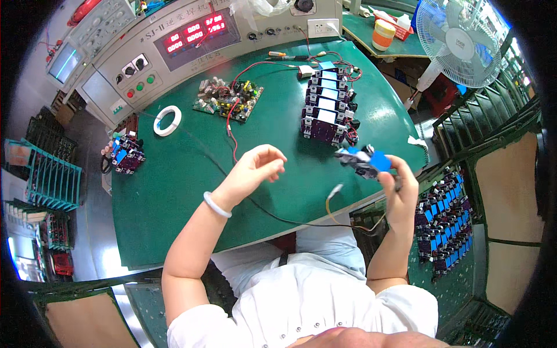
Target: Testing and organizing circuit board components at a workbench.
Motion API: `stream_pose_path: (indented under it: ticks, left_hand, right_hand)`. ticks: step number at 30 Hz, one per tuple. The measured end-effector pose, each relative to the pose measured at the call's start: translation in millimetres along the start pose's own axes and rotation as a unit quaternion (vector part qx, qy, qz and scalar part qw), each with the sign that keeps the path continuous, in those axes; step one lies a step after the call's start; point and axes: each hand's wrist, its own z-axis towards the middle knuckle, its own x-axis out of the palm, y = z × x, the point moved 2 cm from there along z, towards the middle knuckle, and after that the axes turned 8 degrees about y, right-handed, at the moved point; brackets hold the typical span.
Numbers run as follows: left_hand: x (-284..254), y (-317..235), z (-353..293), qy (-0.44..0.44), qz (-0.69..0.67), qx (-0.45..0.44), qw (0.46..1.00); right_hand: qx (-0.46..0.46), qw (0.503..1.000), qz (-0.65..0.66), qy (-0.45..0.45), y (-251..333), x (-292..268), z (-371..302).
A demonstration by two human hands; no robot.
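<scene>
Along the back of the green bench (151, 203): grey console (165, 75) with red lit digits, knobs and coloured buttons.
Beside the console: populated circuit board (229, 100), a red wire (233, 139) crossing it; white tape ring (167, 120) to its left.
Right of the board: row of dark modules (322, 119) with pale tops, set close together; orange-handled tool (277, 54) beyond.
Left edge: small cluster of similar units (126, 155), blue patches showing.
In the way: black cable (278, 218) slanting across the bench, passing under the left forearm; pale connector (335, 190) near the front edge.
Left hand (262, 165): nothing held; fingers loosely curled, thumb near them, over mid-bench.
Right hand (401, 184): thumb and fingers pinching the blue-patched end of a dark module (361, 163).
Module position: above the bench, just nearer than the row's near end; somewhat blurred.
Surface: smooth, glossy green top.
Room: white fan (458, 43) at upper right; rack of blue-patched modules (445, 226) on the right; teal rack (49, 174) on the left.
</scene>
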Motion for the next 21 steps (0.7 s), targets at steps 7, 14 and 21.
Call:
stream_pose_path:
  ticks: [7, 14, 21]
  left_hand:
    - [40.5, -19.4, -0.8, -0.013, 0.407, 0.249, 0.879]
    - [42.9, -0.8, 24.9, -0.035, 0.383, 0.230, 0.894]
    - [42.1, -3.4, 27.6, -0.027, 0.397, 0.238, 0.886]
  right_hand:
    - [-0.063, 0.966, -0.227, 0.109, 4.0, 75.0, 20.9]
    - [-0.100, 0.975, -0.191, 0.054, -2.9, 44.6, 34.9]
    - [-0.096, 0.938, -0.237, 0.233, -16.6, 40.9, 32.7]
